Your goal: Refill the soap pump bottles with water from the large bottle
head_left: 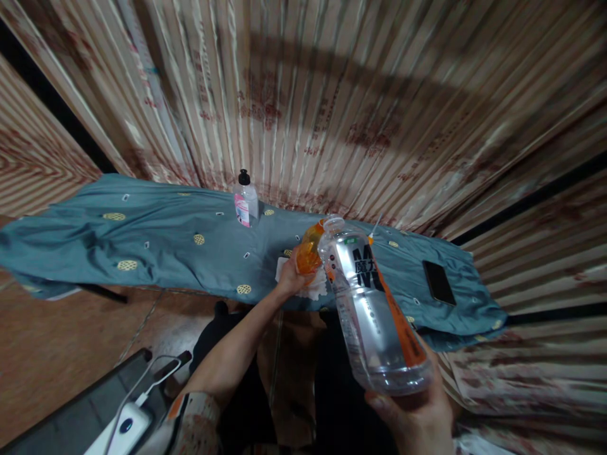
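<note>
My right hand (422, 411) grips a large clear drink bottle (379, 309) with a silver and orange label near its base. The bottle is tilted, its uncapped-looking neck up and to the left. In my left hand (293, 278) is a smaller orange translucent bottle (309, 249), fingers wrapped round it. The two bottle necks are close together; whether they touch I cannot tell. Beneath my left hand a white cloth or tissue (315, 291) lies on the covered bench.
A blue-green patterned cloth (171, 234) covers the long narrow bench. On it stand a clear bottle with a black cap (245, 202) and a dark phone (439, 282). A white power bank with a cable (121, 430) is at lower left. Striped sheeting (303, 114) hangs behind.
</note>
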Tool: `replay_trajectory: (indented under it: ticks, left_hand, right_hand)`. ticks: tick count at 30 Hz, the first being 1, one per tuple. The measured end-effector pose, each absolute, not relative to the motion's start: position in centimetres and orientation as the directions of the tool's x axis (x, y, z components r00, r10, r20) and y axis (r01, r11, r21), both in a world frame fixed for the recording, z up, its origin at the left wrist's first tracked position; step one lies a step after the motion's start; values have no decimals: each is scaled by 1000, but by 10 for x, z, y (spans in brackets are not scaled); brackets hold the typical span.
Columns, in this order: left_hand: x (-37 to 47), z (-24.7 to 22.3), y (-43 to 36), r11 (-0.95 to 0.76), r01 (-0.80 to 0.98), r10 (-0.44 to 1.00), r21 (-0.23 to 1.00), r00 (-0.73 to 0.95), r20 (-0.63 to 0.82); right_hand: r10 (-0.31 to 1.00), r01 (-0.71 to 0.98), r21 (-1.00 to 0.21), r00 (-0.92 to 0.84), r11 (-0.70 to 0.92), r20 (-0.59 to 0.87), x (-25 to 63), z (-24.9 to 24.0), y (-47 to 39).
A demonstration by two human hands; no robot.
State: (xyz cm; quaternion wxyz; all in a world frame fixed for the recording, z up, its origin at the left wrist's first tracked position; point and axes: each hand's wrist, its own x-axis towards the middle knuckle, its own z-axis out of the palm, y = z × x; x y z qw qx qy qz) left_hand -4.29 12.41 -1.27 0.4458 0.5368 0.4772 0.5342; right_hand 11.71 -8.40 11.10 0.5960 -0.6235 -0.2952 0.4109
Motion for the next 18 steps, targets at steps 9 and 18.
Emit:
replay_trajectory:
  ticks: [9, 18]
  left_hand:
    - [-44, -10, 123, -131, 74, 990, 989, -38, 134]
    - [-43, -9, 123, -119, 80, 992, 990, -35, 122]
  right_hand:
    - [884, -43, -994, 455, -96, -105, 121, 109, -85]
    - [886, -19, -997, 458, -75, -75, 121, 109, -84]
